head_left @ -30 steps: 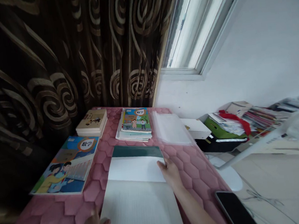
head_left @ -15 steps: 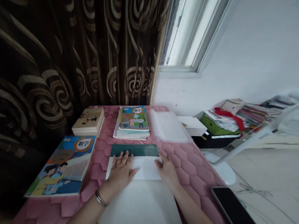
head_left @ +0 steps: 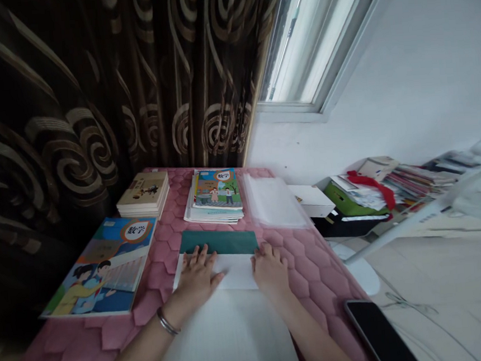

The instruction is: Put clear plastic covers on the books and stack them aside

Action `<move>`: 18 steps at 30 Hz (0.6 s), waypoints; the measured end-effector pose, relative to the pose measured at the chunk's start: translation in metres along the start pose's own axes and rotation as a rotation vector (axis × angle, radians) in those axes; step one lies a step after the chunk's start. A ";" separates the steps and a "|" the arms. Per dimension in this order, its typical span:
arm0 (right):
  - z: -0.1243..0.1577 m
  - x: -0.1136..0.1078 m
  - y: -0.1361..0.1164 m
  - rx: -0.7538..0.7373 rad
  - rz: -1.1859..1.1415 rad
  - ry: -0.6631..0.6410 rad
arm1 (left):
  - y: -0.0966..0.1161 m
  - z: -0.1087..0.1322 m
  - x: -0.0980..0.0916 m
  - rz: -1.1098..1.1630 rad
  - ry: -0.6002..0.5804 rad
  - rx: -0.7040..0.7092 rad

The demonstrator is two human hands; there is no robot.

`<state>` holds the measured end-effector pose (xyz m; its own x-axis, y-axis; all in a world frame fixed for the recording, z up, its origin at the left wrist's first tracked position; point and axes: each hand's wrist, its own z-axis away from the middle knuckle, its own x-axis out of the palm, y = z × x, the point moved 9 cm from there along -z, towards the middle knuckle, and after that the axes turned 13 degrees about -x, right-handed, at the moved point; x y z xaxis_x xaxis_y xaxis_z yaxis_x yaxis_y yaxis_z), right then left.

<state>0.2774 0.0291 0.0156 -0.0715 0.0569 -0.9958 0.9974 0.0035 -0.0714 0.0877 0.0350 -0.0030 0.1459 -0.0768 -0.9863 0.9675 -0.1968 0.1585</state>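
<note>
A white sheet [head_left: 236, 273] with a dark green band [head_left: 218, 241] along its far side lies in front of me. Below it, a long pale, faintly streaked sheet [head_left: 224, 339] reaches toward my body. My left hand [head_left: 198, 274] rests flat on the left part of the white sheet, fingers spread, tips at the green band; a metal bangle circles that wrist. My right hand [head_left: 271, 267] lies at the sheet's right edge, its fingers bent and slightly apart, thumb by the paper. Neither hand visibly grips anything.
A maths textbook [head_left: 100, 266] lies left, with a stack of tan books [head_left: 143, 194] behind it. A textbook pile [head_left: 214, 197] and clear plastic sheets [head_left: 273, 200] are farther back on the pink quilted tabletop [head_left: 316, 278]. A phone [head_left: 380, 331] sits near the right edge.
My right hand has shifted slightly outward, its fingers moving off the green band's right corner. My left hand stays flat on the sheet. The whole view has moved a little.
</note>
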 end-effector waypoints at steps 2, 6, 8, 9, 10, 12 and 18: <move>-0.010 -0.003 -0.019 -0.072 -0.016 -0.022 | 0.000 0.000 -0.001 0.001 -0.014 -0.004; -0.039 -0.002 -0.073 -0.277 -0.204 -0.019 | 0.002 0.000 -0.004 -0.007 -0.035 -0.012; -0.052 0.007 -0.095 -0.339 -0.288 -0.047 | 0.004 0.000 -0.006 -0.015 -0.045 -0.012; -0.057 0.012 -0.104 -0.355 -0.311 -0.070 | 0.005 -0.001 -0.006 -0.019 -0.051 -0.015; -0.060 0.017 -0.110 -0.364 -0.321 -0.090 | 0.005 -0.001 -0.007 -0.025 -0.057 -0.021; -0.063 0.024 -0.113 -0.358 -0.308 -0.100 | 0.005 -0.001 -0.007 -0.029 -0.067 -0.033; -0.055 0.030 -0.066 -0.191 -0.185 -0.059 | 0.001 0.000 -0.006 -0.007 -0.028 -0.027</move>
<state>0.2092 0.0860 -0.0064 -0.2464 -0.0205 -0.9690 0.9491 0.1972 -0.2455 0.0879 0.0348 0.0032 0.1337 -0.1032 -0.9856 0.9737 -0.1714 0.1500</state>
